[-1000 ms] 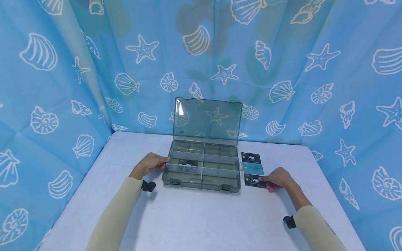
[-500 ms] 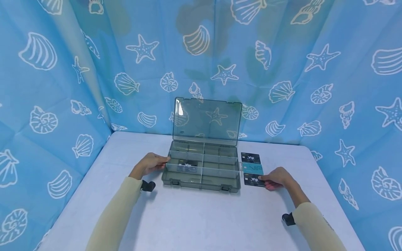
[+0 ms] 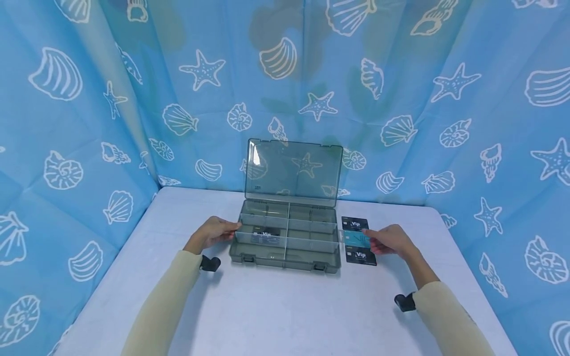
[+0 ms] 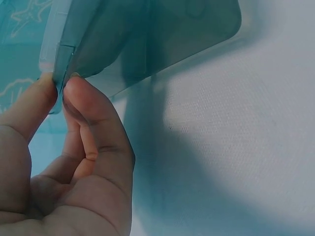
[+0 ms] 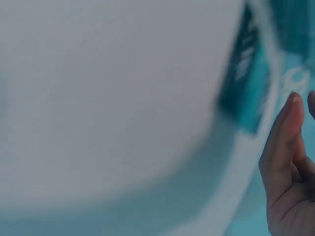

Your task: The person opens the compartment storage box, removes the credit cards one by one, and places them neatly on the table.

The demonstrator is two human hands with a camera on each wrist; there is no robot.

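Observation:
My left hand point(image 3: 213, 230) pinches the left wall of a grey see-through compartment box point(image 3: 285, 265); in the left wrist view, thumb and forefinger press on both sides of that wall. The lid point(image 3: 294, 170) stands raised at the back. A black "Vip" card point(image 3: 267, 233) lies in the middle left compartment. To the right of the box are a far black card point(image 3: 354, 223), a teal card point(image 3: 355, 239) and a near black card point(image 3: 359, 255) in a column. Over the teal card's right end, my right hand point(image 3: 393, 240) holds nothing; the right wrist view shows its thumb and fingers apart.
Everything lies on a white-covered table point(image 3: 285, 311). A blue curtain point(image 3: 285, 99) with shell and starfish prints hangs behind and at both sides. Black wrist cameras show on both arms, the right one point(image 3: 404, 302) low over the table.
My right hand has let go of the near black card and moved away from me, over the teal card. The left hand stays on the box wall.

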